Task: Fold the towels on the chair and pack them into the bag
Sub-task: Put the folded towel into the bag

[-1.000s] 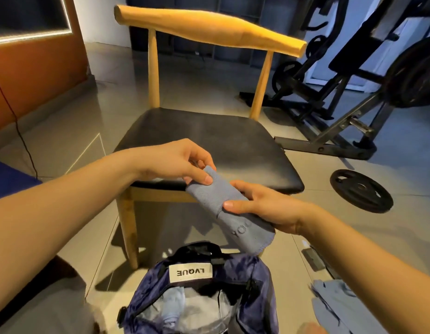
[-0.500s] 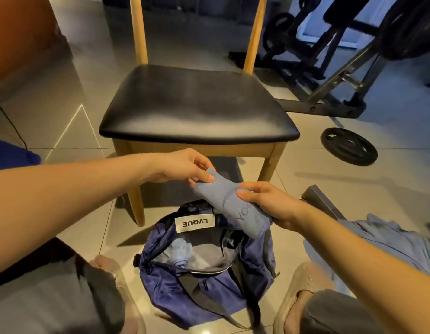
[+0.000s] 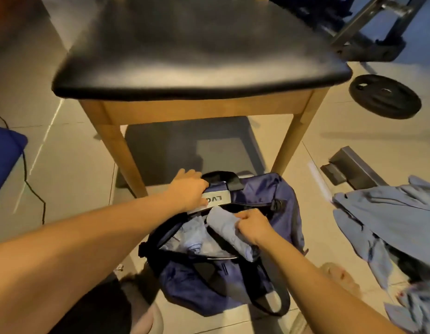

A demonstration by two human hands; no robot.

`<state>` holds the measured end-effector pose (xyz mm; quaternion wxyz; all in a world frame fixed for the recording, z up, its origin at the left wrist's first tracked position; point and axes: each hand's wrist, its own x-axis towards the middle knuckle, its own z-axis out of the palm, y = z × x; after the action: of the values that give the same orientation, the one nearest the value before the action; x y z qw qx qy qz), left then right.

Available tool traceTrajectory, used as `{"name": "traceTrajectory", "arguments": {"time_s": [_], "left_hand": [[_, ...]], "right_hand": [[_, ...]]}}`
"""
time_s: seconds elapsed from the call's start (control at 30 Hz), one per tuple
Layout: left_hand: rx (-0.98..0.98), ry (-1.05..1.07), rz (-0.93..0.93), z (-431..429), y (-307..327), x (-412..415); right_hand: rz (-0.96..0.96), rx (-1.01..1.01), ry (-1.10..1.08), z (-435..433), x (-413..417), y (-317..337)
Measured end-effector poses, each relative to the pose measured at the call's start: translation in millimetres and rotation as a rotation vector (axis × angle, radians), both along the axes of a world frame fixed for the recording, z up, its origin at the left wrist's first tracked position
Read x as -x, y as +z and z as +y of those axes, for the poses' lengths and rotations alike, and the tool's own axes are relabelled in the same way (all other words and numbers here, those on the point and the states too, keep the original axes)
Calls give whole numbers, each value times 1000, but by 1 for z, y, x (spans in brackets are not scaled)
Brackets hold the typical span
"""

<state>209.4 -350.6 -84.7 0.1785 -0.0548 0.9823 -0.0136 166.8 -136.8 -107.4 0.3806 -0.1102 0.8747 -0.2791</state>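
Left hand point(image 3: 188, 190) grips the bag point(image 3: 269, 191) rim by its label. Right hand point(image 3: 253, 226) clutches a rolled towel point(image 3: 225, 229) in the bag mouth.

Black weight plate point(image 3: 385, 96) lies flat on tiled floor point(image 3: 64, 165), right of frame. Dark gym machine frame point(image 3: 368, 42) behind it at top right, blurred. Dark angled metal piece point(image 3: 351, 168) on tiles nearer camera, crumpled light-blue cloth heap point(image 3: 390, 213) just beside it. Black cable point(image 3: 28, 184) trails along left edge past dark-blue object point(image 3: 4, 160), cut off by frame.
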Motion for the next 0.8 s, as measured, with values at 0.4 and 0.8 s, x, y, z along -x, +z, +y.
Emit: {"name": "traceTrajectory", "arguments": {"time_s": [0.4, 0.8], "left_hand": [[-59, 34, 372, -33, 7, 18], [-503, 187, 39, -47, 24, 44]], "right_hand": [[104, 195, -348, -65, -13, -51], [-215, 408, -459, -91, -5, -93]]}}
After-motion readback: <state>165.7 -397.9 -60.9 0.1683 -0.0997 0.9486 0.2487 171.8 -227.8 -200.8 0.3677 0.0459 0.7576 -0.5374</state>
